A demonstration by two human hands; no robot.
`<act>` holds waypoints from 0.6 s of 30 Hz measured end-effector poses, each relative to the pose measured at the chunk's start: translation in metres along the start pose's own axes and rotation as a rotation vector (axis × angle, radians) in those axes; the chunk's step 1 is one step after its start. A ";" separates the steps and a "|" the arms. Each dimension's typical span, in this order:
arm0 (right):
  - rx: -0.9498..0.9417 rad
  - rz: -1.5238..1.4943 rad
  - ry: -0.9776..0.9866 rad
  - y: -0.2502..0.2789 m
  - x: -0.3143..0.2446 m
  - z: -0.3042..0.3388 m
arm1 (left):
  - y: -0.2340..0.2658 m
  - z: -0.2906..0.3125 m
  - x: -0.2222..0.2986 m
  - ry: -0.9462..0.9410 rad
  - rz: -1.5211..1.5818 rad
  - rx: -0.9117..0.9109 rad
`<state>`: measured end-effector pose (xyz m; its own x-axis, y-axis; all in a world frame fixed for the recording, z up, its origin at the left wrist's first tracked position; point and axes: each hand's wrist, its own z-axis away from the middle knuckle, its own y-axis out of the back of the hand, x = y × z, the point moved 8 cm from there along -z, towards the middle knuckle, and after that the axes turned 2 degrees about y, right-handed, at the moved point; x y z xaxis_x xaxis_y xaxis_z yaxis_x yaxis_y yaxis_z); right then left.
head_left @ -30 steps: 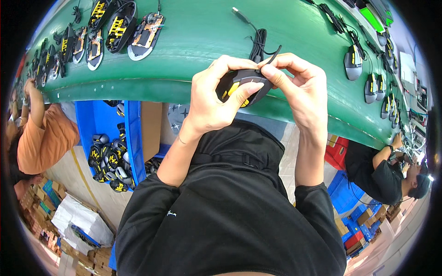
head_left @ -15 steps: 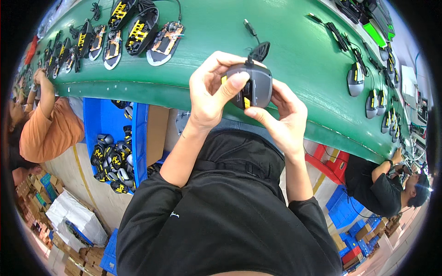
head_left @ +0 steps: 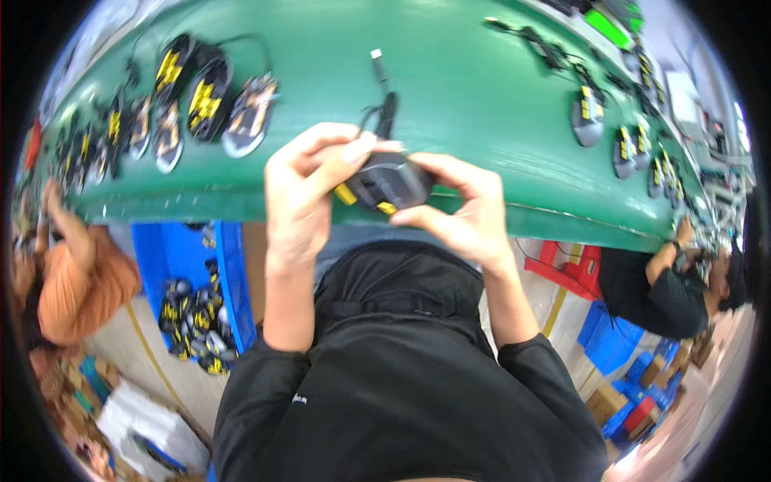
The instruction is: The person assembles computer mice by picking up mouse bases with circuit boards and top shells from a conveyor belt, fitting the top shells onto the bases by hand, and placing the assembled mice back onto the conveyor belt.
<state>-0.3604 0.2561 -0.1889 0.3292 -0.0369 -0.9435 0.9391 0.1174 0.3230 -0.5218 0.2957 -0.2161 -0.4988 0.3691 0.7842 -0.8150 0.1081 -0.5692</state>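
Between my hands, above the near edge of the green workbench (head_left: 450, 96), is a dark grey computer mouse (head_left: 393, 181) with yellow parts along its side. My left hand (head_left: 313, 181) grips its left end, the thumb lying over the top. With thumb and fingers, my right hand (head_left: 462, 201) closes on the opposite end. A bundled black cable (head_left: 388, 116) runs from the mouse onto the bench, its plug (head_left: 376, 56) pointing away from me. The picture is somewhat blurred.
Opened mouse shells (head_left: 210, 100) and circuit-board bases (head_left: 250, 116) line the bench at left. Assembled mice (head_left: 588, 116) with cables lie at right. A blue bin (head_left: 234, 281) of mouse parts stands below left, a red stool (head_left: 569, 269) below right. People sit at both sides.
The mouse has moved left and slightly nearer me in both hands, and it is now tilted. The whole view has shifted, with the bench edge appearing lower.
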 end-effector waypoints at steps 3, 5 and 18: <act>0.003 0.017 0.032 0.000 -0.008 -0.001 | 0.009 0.000 0.003 0.022 -0.016 0.006; 0.011 0.016 0.040 0.004 -0.007 0.000 | 0.010 0.000 0.014 -0.091 -0.187 -0.002; 0.064 0.088 0.088 0.012 -0.013 0.005 | 0.005 -0.003 0.010 -0.009 -0.241 -0.112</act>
<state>-0.3526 0.2531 -0.1723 0.4034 0.0582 -0.9132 0.9122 0.0524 0.4063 -0.5299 0.3029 -0.2118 -0.2972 0.3122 0.9023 -0.8732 0.2934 -0.3891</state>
